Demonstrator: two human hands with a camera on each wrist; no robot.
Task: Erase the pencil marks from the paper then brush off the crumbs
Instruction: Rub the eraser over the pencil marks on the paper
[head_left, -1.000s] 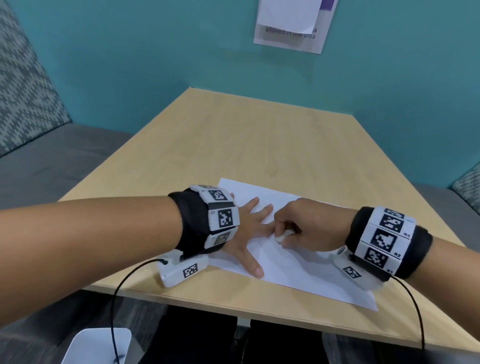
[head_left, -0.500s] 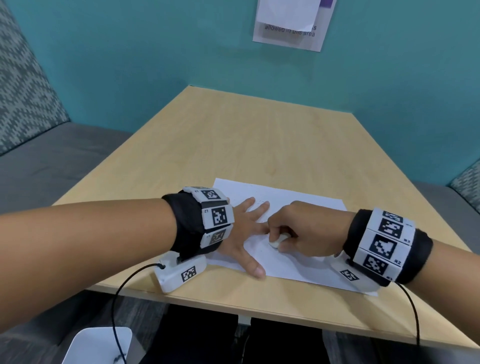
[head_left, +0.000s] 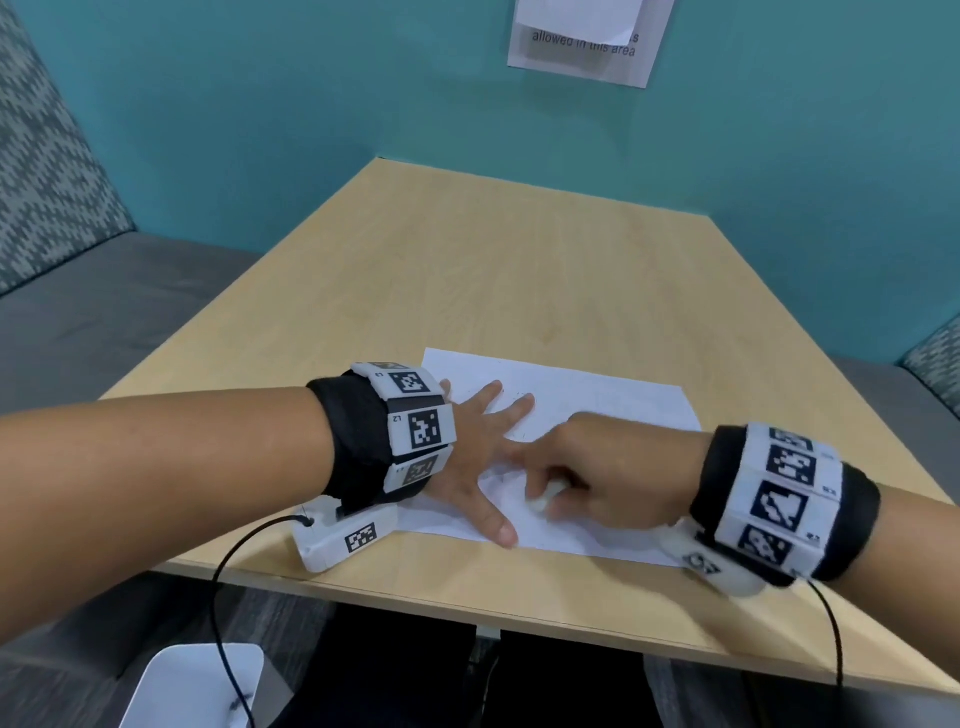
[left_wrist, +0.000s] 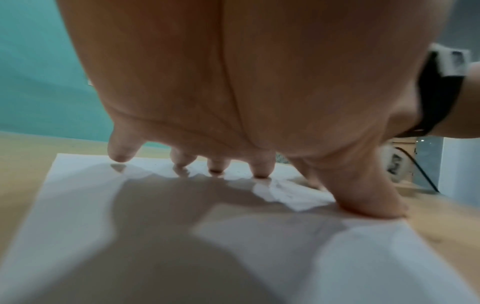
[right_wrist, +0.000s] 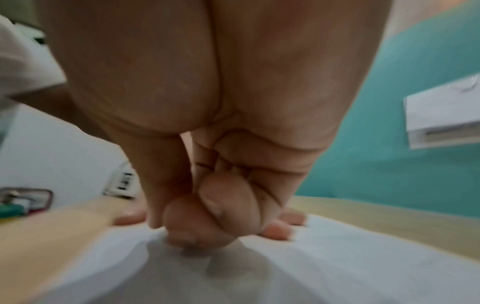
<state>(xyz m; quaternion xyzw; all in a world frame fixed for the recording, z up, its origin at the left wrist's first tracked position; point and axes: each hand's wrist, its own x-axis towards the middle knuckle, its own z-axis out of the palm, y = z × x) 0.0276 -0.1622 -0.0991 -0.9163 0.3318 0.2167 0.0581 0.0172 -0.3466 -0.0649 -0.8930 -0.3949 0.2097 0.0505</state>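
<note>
1. Your right hand (head_left: 608, 475) pinches a small white eraser (head_left: 545, 496) with curled fingers, and the eraser's tip touches the paper (head_left: 587, 400).
2. From the right wrist camera, your right fingers (right_wrist: 228, 207) are folded tightly together above the sheet; the eraser itself is hidden there behind them, and the picture is blurred.
3. Your left hand (head_left: 475, 454) lies flat on the left part of the paper, fingers spread and straight, holding nothing.
4. From the left wrist camera, the left fingertips (left_wrist: 261, 168) and the thumb (left_wrist: 363, 197) press down on the sheet, and the palm stands arched above it with its shadow on the paper.
5. Your left thumb (head_left: 496, 522) reaches to the near edge of the paper, and the eraser is just beside it, on its right.
6. The paper lies on a light wooden table (head_left: 519, 270), near the table's front edge and a little turned against it.
7. Faint pencil marks show on the sheet near your left fingers; they are too small to read, and I cannot tell if crumbs lie on the paper.
8. Both wrists carry black bands with white marker blocks (head_left: 423, 428), and a white camera unit (head_left: 343, 538) with a black cable hangs under your left wrist and rests on the table.
9. Behind the table is a teal wall (head_left: 311, 104) with a white printed notice (head_left: 582, 41) on it.
</note>
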